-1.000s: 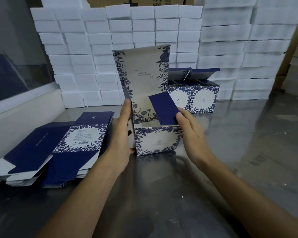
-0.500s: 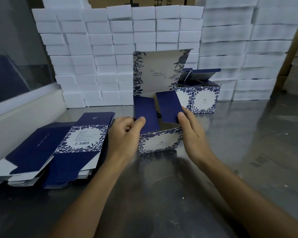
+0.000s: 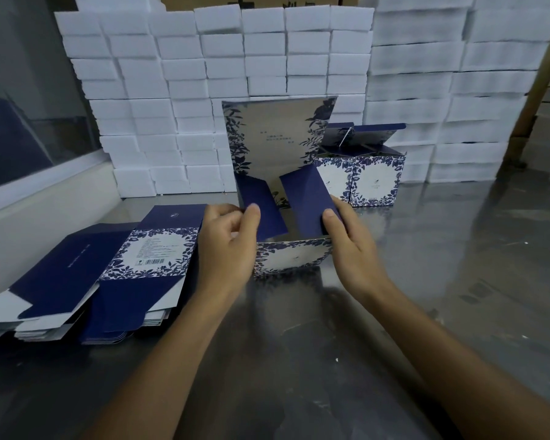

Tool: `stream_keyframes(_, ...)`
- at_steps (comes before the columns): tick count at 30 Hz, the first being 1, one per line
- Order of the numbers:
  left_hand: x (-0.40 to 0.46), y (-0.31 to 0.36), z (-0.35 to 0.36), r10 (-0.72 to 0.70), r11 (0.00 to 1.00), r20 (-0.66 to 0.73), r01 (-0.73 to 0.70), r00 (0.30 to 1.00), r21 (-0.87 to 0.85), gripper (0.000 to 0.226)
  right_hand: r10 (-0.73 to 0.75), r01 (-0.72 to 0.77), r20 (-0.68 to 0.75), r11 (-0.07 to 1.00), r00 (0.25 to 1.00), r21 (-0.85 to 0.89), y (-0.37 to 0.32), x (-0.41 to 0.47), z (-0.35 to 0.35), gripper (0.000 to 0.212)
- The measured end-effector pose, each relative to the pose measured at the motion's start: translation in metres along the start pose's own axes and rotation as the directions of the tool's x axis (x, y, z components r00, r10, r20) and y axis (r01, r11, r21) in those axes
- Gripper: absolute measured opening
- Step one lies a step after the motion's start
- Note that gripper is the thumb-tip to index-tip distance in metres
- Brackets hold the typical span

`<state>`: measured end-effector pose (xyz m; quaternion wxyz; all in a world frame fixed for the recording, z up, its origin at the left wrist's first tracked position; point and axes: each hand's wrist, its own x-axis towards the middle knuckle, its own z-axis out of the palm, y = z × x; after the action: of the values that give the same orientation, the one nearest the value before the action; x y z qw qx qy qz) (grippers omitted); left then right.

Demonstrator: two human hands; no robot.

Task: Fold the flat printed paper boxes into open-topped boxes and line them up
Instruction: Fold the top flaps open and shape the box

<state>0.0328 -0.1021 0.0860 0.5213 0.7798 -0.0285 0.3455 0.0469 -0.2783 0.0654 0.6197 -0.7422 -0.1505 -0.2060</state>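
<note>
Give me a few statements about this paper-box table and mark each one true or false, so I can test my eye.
1. The left hand pinches a dark blue flap of the box being folded. True.
2. The tall lid panel of that box lies flat on the table. False: it stands upright behind the flaps.
3. A pile of flat unfolded boxes lies left of the hands. True.
4. The right hand hangs free above the table. False: its thumb and fingers hold the right blue flap.
5. Finished boxes stand behind the one in hand, in front of stacked white blocks. True.
</note>
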Motion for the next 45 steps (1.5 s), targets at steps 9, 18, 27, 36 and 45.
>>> stream_keyframes(9, 0.004, 0.007, -0.010, 0.068, 0.993, 0.015, -0.069, 0.998, 0.097, 0.044, -0.052, 0.051, 0.039, 0.999, 0.998, 0.004, -0.007, -0.005, 0.003, 0.035)
stream_keyframes(18, 0.004, 0.012, -0.011, -0.100, 0.992, 0.019, 0.102, 0.995, -0.068, 0.059, -0.062, 0.062, 0.051, 0.998, 0.997, 0.009, -0.002, -0.007, 0.002, 0.037)
stream_keyframes(27, 0.014, 0.014, -0.024, 0.110, 0.992, -0.048, -0.107, 0.993, 0.066, 0.044, -0.098, 0.096, 0.077, 0.995, 0.992, 0.022, -0.005, -0.008, 0.004, 0.029)
stream_keyframes(36, 0.012, 0.003, -0.014, 0.026, 0.999, -0.060, -0.029, 0.998, -0.043, 0.045, -0.085, 0.084, 0.057, 0.996, 0.995, 0.013, 0.001, -0.005, 0.003, 0.037)
stream_keyframes(45, 0.012, -0.013, -0.014, -0.174, 0.940, 0.098, 0.195, 0.980, -0.280, 0.018, 0.027, -0.025, -0.020, 0.993, 0.999, 0.114, -0.010, -0.006, 0.003, 0.033)
